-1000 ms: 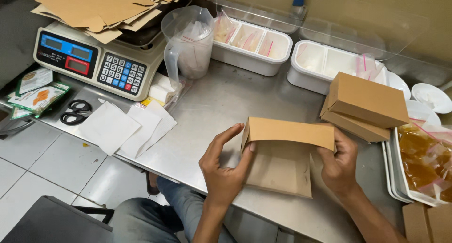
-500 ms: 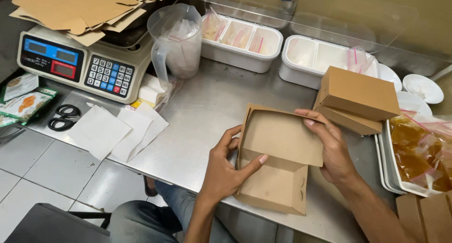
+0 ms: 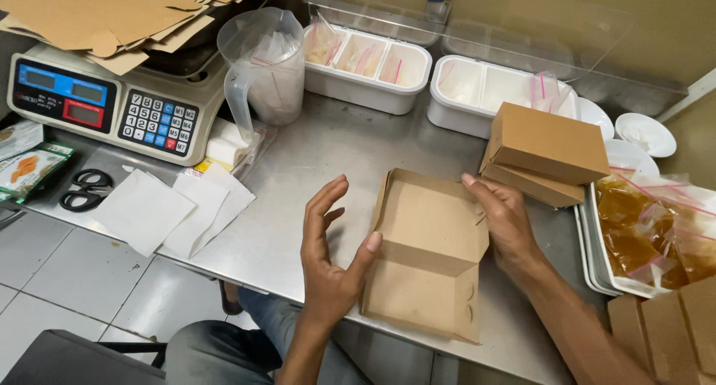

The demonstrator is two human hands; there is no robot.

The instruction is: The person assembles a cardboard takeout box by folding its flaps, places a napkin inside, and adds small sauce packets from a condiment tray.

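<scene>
An opened brown cardboard box [image 3: 425,251] lies flat on the steel table [image 3: 313,161], its lid flap hanging toward me over the front edge. My left hand [image 3: 332,258] hovers at the box's left side, fingers spread, thumb touching the fold in the middle. My right hand [image 3: 503,221] rests on the box's right wall, fingertips on the rim. Two closed brown boxes [image 3: 544,150] are stacked just beyond my right hand.
A digital scale [image 3: 104,105] with flat cardboard blanks [image 3: 104,16] on top stands far left. A clear plastic jug [image 3: 265,64], two white compartment tubs [image 3: 365,68], white paper sheets [image 3: 171,206], scissors [image 3: 82,191], a tray of sauce bags [image 3: 656,236] and small white bowls [image 3: 645,135] surround the box.
The box, held up folded between both hands a second ago, has been opened and laid down on the table. My left hand has let go and spread its fingers.
</scene>
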